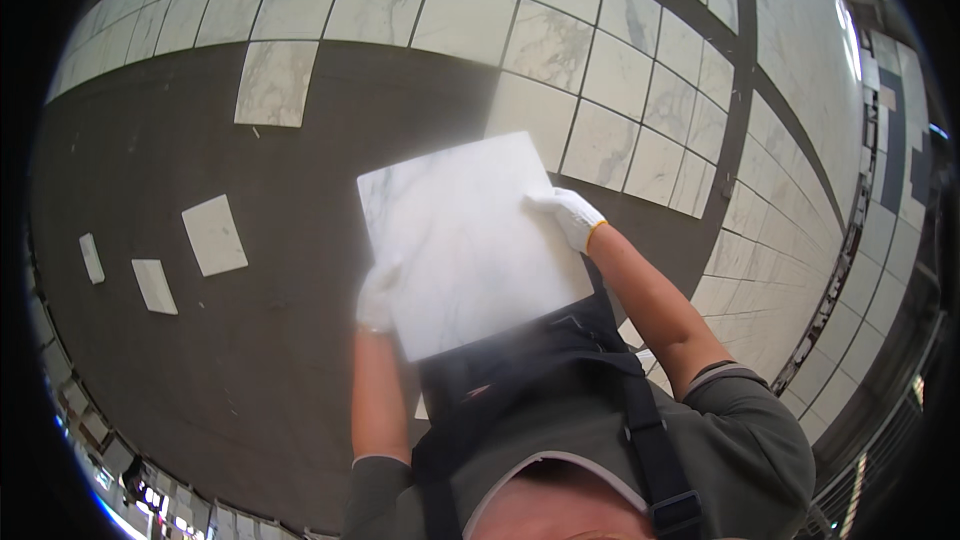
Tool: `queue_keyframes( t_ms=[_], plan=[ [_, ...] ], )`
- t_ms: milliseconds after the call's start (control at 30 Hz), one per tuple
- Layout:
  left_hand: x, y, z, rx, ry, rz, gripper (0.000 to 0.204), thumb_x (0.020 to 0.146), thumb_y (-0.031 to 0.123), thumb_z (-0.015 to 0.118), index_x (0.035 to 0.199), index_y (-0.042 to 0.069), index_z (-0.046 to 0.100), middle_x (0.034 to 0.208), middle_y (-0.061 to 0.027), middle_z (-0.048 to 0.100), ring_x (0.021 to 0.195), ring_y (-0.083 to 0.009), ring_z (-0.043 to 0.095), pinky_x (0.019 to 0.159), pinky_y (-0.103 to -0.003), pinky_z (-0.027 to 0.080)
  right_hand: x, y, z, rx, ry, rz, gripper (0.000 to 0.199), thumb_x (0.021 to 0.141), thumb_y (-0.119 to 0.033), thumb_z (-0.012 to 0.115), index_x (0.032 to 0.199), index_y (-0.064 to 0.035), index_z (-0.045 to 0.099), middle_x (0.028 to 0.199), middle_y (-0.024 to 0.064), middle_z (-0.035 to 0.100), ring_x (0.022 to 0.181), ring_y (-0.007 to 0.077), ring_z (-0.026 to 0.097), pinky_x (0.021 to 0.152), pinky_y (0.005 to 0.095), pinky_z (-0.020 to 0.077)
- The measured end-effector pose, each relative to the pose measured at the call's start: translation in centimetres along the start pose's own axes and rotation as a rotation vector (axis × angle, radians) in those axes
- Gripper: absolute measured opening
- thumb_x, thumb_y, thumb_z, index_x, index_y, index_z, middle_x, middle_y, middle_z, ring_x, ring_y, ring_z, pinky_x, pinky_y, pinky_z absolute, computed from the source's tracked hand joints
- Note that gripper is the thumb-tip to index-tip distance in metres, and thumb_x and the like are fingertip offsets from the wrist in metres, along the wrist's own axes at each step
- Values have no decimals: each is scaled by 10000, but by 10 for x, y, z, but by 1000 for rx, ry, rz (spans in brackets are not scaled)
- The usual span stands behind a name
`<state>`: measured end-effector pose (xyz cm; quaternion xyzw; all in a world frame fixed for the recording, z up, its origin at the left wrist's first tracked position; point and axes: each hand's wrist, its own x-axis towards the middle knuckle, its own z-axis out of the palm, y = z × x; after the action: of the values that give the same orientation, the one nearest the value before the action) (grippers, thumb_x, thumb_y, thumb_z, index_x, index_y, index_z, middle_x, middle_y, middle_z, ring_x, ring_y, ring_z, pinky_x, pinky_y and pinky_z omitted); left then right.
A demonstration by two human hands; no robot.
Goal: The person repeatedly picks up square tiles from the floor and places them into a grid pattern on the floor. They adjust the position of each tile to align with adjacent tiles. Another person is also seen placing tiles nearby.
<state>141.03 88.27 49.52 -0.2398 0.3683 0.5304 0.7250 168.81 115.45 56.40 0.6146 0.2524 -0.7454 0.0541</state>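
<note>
Narrow tile: one, pale [92,258], farthest left on the dark floor [300,240], apart from its neighbours.
Mid-size tile: one, pale [154,287], right of the narrow tile; all edges border dark floor.
Larger tile: one, pale [214,235], beside the mid-size tile, not touching it. Total in this group: three.
Single tile: one, veined [275,83]; its upper edge adjoins the tile row [300,3], its other three sides face dark floor. The row's count at the rim is uncertain owing to lens bend.
Room, left side: dark floor extends from the group of three across to the slab, and up to the row's lower edge.
Left hand: one, white-gloved [377,295], grip at the slab's left edge; blur hides the fingers, so how firmly they close cannot be told.
Slab: one, white with grey veining [470,240], tilted in view, held between both hands before the dark overalls [520,350]; four corners visible.
Right hand: one, white-gloved [570,218], grip pinching the slab's right edge, thumb on the upper face, other fingers largely hidden.
Tile block: over ten pale tiles [615,75], narrow dark joints between.
Dark strip: one [738,120], bordering the block's right edge.
</note>
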Motion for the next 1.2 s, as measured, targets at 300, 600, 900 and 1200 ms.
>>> queue_keyframes(
  t_ms=[300,600,900,1200],
  plan=[
    [-98,53,10,75,133,-28,560,846,62,612,1373,-77,483,1224,-210,654,1040,-292,695,905,-423,588,-30,22,72,-162,-53,-38,505,902,-378,704,1181,42,662,1056,87,695,969,146,629,856,277,478],
    [-157,-27,102,267,78,218,492,838,-19,590,1328,-40,545,1123,-110,660,946,-181,671,832,-327,578,-61,95,17,-169,-45,-57,497,955,-384,622,1226,32,656,1104,118,693,989,183,624,883,318,488],
    [-177,-111,104,513,124,461,531,821,-9,567,1347,-76,537,1231,-129,648,1088,-205,631,956,-297,493,-107,126,-34,-269,-141,-80,410,939,-321,685,1176,9,634,1025,63,685,885,140,653,761,298,537],
    [-229,-99,27,235,233,512,497,823,51,590,1308,-57,570,1129,-123,678,993,-195,668,891,-341,550,-88,119,55,-580,-148,-138,434,912,-332,715,1154,24,664,979,59,690,838,128,647,747,291,525]
  ],
)
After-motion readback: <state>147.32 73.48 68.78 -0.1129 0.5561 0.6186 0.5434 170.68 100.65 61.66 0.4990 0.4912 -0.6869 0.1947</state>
